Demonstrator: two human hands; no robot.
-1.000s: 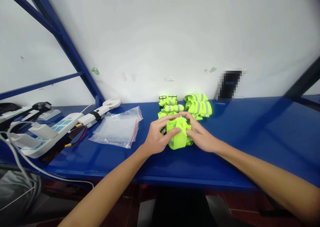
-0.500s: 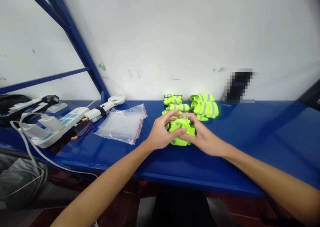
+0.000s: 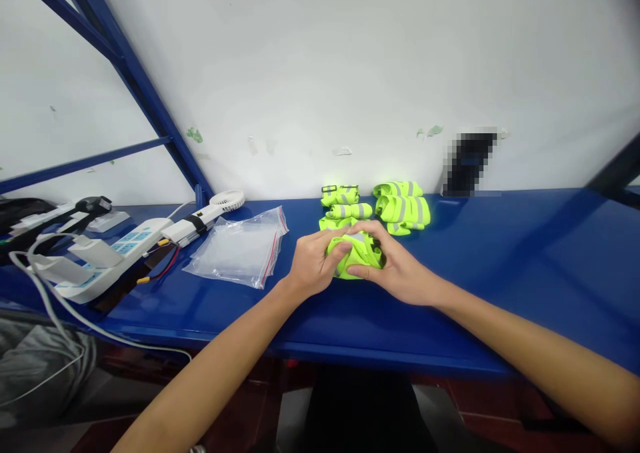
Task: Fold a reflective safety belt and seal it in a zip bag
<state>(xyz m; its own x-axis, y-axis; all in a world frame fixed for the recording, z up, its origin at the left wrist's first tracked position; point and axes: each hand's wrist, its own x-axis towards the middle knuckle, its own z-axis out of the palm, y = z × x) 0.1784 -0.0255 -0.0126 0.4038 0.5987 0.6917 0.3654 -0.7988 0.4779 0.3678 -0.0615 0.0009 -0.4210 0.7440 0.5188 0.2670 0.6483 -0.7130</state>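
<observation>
A crumpled neon-yellow reflective bundle is squeezed between my two hands, low over the blue table. My left hand wraps its left side, thumb on top. From the right, my right hand grips it, thumb across the front and fingers behind. Just beyond the hands lie several rolled reflective pieces, one with a black buckle at the back, another with grey bands. To their right sits a stack of folded neon-yellow material.
Clear zip bags with red seals lie left of my hands. Further left are a white handheld fan, a power strip with plugs, and cables. A blurred dark object leans against the wall at right.
My hands have closed in more tightly around the bundle, which looks more compact. The whole view has shifted slightly.
</observation>
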